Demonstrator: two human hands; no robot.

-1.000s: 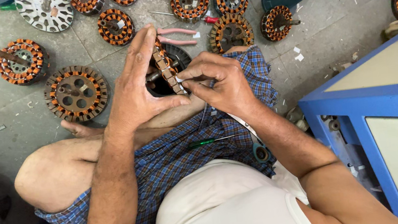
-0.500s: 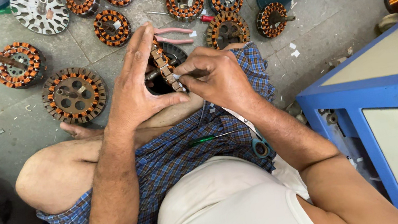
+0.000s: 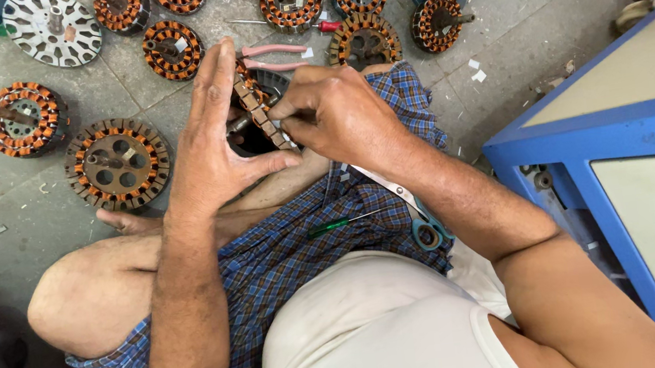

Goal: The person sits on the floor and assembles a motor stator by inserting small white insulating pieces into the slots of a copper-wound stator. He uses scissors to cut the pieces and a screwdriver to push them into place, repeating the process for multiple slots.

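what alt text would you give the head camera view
Seen from above, a seated person's left hand cradles a copper-wound motor stator while the right hand works at its edge. More wound stators lie on the concrete floor; a green screwdriver and scissors rest on the lap.

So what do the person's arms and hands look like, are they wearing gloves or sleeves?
No gloves, no sleeves. Both arms are bare and hairy from the shoulder down. The left hand and right hand show no rings, watch or bands. A sleeveless off-white vest leaves them uncovered.
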